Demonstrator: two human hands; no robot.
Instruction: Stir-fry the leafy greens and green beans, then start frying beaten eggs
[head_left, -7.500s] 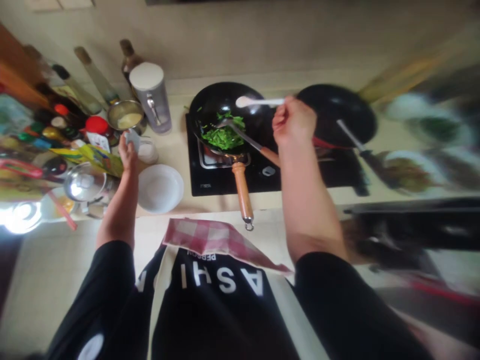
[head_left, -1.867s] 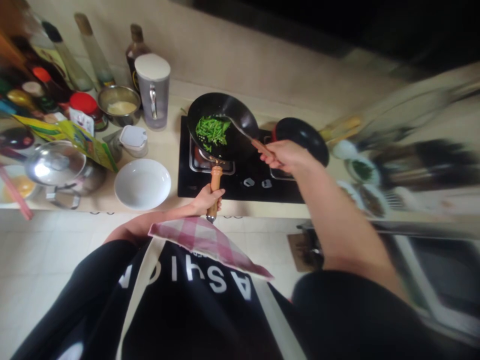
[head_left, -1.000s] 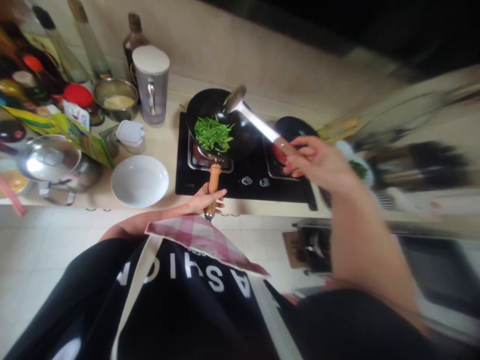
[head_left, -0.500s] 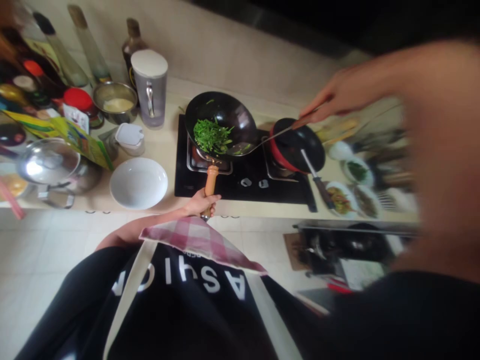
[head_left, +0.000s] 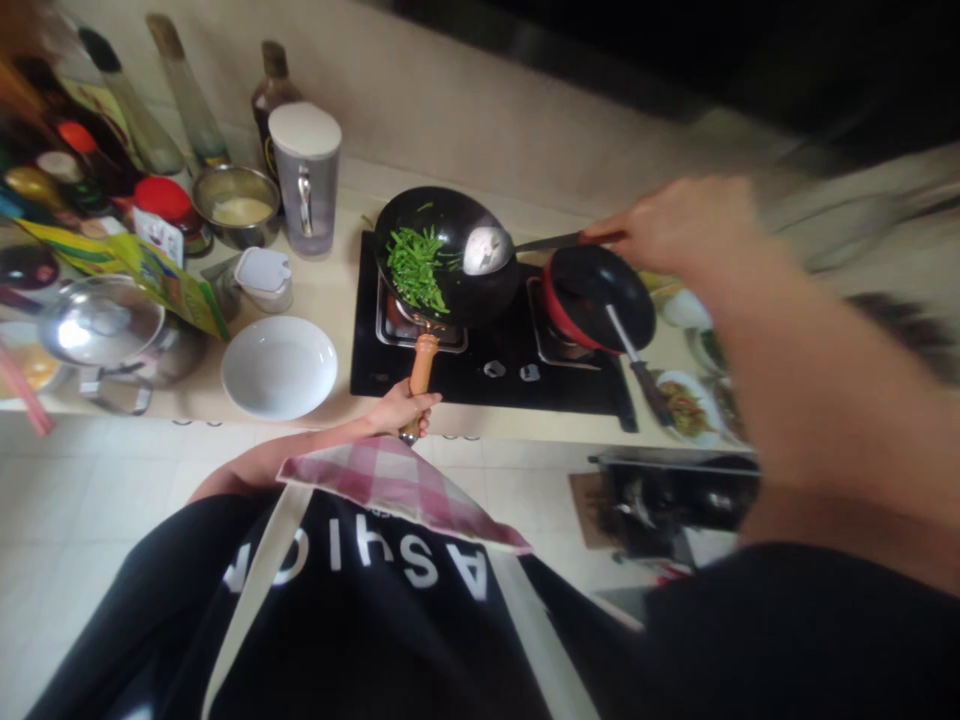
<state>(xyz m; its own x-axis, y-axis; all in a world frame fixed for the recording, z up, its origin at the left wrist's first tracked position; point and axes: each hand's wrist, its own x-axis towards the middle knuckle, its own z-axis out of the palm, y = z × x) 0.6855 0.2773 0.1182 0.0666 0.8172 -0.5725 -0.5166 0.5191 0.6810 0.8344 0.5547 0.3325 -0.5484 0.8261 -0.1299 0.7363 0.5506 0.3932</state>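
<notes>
My left hand is closed around the wooden handle of a black wok. Chopped green vegetables lie in the wok's left side. My right hand, slightly blurred, grips the wooden end of a metal spatula. Its shiny broad head is tipped up over the right half of the wok, apart from the greens. Beneath the right hand sits a red pan with a black inside, on the other burner.
Left of the black hob stand a white plate, a lidded pot, a water pitcher, a steel bowl and several bottles. A knife and a dish of chopped food lie on the right. Below is an open drawer.
The spatula's head has risen and turned from the wok's lower right side. My right hand has dropped slightly and shifted right. The greens have shifted a little leftward; my left hand stays put.
</notes>
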